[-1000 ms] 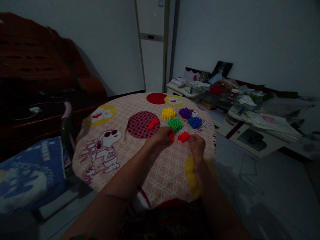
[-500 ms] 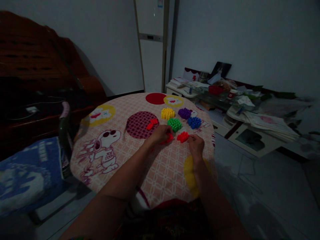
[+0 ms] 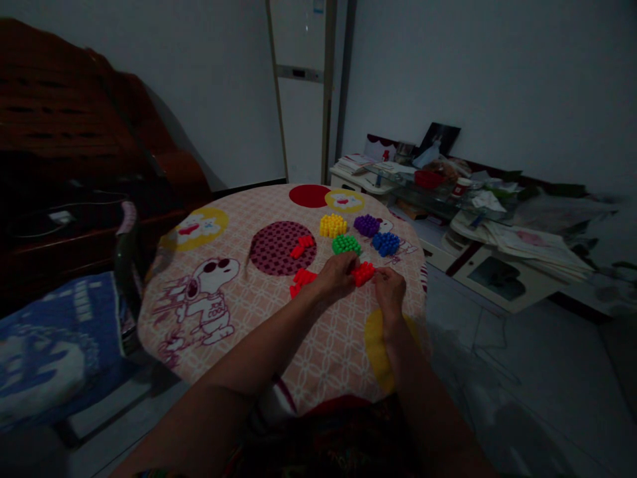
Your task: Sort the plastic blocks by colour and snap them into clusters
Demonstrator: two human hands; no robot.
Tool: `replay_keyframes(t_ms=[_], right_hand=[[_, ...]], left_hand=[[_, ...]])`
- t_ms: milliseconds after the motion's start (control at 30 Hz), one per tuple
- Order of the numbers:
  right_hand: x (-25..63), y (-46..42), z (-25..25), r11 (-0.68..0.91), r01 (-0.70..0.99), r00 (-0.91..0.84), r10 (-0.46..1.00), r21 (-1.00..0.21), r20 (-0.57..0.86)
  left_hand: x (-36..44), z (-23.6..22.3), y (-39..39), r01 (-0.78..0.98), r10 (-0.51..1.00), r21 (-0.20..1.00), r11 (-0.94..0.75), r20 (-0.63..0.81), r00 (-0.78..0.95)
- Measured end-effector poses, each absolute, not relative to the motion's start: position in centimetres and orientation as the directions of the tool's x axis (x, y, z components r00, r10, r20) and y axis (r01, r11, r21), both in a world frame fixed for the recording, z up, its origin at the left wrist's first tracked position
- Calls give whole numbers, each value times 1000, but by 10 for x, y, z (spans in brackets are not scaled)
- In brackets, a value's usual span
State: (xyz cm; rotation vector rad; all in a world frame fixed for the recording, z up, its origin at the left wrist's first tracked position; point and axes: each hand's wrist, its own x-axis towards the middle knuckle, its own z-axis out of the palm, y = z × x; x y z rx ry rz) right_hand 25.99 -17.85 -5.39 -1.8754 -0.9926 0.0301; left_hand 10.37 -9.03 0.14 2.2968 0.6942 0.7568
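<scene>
A cluster of small red knobbed pieces [image 3: 363, 273] stands upright on the patterned tablecloth, between my two hands. My left hand [image 3: 338, 275] is closed, its fingertips against the cluster's left side; whatever they pinch is hidden behind the hand. On the other side, my right hand [image 3: 389, 291] has its thumb and fingers pinched together at the cluster's right edge, and what is in them is too small to make out. Beside my left wrist lies a loose red pile [image 3: 302, 281]. A few more red pieces [image 3: 301, 247] lie farther back on the dark red printed circle.
Just beyond my hands stand green [image 3: 346, 245], yellow [image 3: 333, 226], purple [image 3: 367, 226] and blue [image 3: 385, 243] clusters. The round table [image 3: 269, 312] has a chair [image 3: 64, 338] at its left. A cluttered low cabinet [image 3: 497, 249] runs along the right wall.
My left hand has moved right, from the loose red pile to the red cluster, uncovering the pile. My right hand has stayed at the cluster's right edge.
</scene>
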Motion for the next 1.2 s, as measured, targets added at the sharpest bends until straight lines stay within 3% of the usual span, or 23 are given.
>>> replay_keyframes(t_ms=[167,400,733,800,933,1100,1200], right_hand=[[258,-179,-52,-197,639,654,648,-744,390],[252,-181,-43,-246,686,627,678,-685,384],[255,-181,-48,-186,666,628,662,-722,409],[256,-180,-50,-167,648,633,662,-743,402],[255,-179,-50,-185,629,656,648,-755,388],[255,-180,-49,-192,635,654,649,-748,388],[255,-180,-50,-185,643,649,646,-743,402]], left_hand=[[105,-2,-90,349,647,615,-707,365,669],[105,-6,-91,390,684,684,-616,220,695],[98,6,-75,441,667,576,-688,264,696],[85,12,-56,486,695,543,-685,290,658],[50,15,-18,687,829,469,-555,372,417],[25,1,-2,849,925,371,-375,203,320],[24,0,-3,861,932,362,-357,196,304]])
